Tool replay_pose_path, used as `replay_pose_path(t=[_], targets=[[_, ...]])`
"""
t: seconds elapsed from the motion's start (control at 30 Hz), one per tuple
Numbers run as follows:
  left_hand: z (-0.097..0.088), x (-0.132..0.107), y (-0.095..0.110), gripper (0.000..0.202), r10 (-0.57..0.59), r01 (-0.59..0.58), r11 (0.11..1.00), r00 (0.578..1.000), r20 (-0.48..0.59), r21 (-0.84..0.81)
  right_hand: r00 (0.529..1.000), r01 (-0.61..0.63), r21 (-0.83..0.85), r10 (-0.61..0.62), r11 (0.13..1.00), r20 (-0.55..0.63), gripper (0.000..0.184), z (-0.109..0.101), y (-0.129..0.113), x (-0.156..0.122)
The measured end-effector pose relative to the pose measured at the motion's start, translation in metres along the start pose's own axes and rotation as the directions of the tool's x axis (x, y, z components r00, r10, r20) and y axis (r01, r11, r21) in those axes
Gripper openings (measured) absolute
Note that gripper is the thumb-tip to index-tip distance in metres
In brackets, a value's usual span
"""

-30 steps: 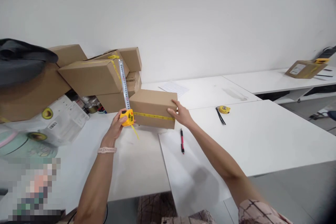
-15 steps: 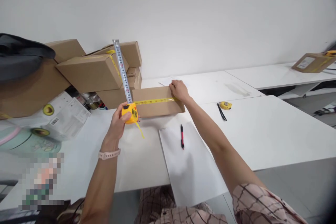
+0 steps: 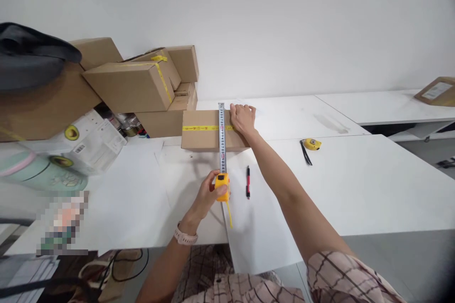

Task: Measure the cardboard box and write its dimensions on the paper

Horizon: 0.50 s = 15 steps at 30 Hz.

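Note:
A cardboard box [image 3: 201,137] sealed with yellow tape lies flat on the white table [image 3: 355,184]. My left hand [image 3: 209,194] grips a yellow tape measure [image 3: 222,185] in front of the box. Its steel blade [image 3: 222,137] runs straight away from me across the box's top to the far edge. My right hand [image 3: 243,118] rests palm down on the box's right end, fingers together, just right of the blade. A red and black pen [image 3: 248,182] lies on a white sheet [image 3: 256,227] right of the tape measure.
Several cardboard boxes [image 3: 131,85] are stacked at the back left, with white cartons [image 3: 92,147] and a green container [image 3: 42,175] in front. A second yellow tape measure [image 3: 312,144] lies to the right. Another box [image 3: 435,91] sits on the far right table.
The box has been laid flat. My left hand moved right and toward me with the tape measure, and the blade that stood upright now lies across the box's top.

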<state>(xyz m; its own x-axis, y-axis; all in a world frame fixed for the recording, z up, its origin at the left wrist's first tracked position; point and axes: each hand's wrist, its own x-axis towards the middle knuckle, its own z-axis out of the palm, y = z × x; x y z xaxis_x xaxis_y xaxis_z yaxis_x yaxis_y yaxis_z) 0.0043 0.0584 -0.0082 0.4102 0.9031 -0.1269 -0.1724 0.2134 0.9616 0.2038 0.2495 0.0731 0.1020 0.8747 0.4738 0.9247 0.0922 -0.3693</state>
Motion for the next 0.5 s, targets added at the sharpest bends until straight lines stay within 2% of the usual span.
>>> replay_pose_path(t=[0.33,0.5], targets=[[-0.001,-0.005,-0.013,0.051,-0.008,0.008,1.0,1.0,0.029,-0.009,0.999,-0.052,0.03,0.051,0.998,0.015,0.075,-0.001,-0.009,0.007],[0.009,-0.011,-0.02,0.052,-0.01,0.01,0.999,1.0,0.008,0.031,0.993,-0.105,0.024,0.104,0.994,0.059,0.077,0.003,-0.011,0.013]])
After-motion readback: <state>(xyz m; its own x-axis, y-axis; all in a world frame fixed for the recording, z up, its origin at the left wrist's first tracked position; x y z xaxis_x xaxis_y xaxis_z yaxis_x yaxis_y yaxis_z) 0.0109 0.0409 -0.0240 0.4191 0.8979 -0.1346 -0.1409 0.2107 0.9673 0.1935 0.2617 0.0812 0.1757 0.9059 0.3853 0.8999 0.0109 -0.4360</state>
